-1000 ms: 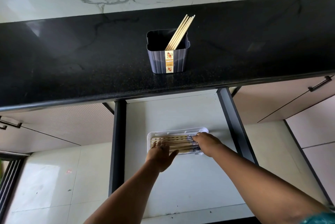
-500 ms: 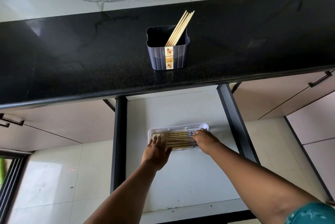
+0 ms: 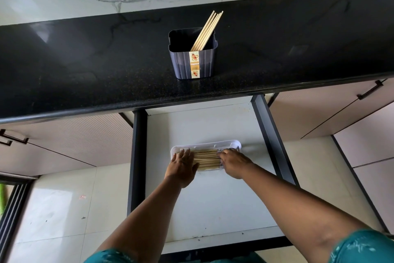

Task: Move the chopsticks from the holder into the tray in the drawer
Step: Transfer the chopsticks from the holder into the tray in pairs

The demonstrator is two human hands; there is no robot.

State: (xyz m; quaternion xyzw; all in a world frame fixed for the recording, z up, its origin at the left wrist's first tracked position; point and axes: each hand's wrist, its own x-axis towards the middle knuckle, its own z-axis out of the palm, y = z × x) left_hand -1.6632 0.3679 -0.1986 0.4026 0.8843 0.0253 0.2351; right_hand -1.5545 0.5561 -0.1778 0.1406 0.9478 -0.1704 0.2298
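Chopsticks in tray (image 3: 206,158): a row lies flat, side by side, lengthwise in the white tray (image 3: 213,144) on the drawer (image 3: 202,203) floor.
Chopsticks in holder (image 3: 207,29): a small bundle leans to the right in the dark holder (image 3: 193,63), tips above the rim.
Hidden: both ends of the tray row sit under the hands; the tray's near rim is mostly covered. Print at the right ends is too blurred to read.
Left hand (image 3: 183,168): flat, fingers spread, resting on the left ends; grips nothing.
Right hand (image 3: 233,161): fingers curled down onto the right ends; whether it pinches a stick, cannot tell.
Cut off: both teal sleeves run out of the bottom edge.
Surface: black speckled counter (image 3: 85,66) carries the holder; pale marble wall behind.
Room: open drawer with dark side rails, pale cabinet fronts with dark handles either side, light floor tiles below.
Change from half a second ago: both hands remain on the row; left hand sits a little further onto the tray; holder bundle unchanged.
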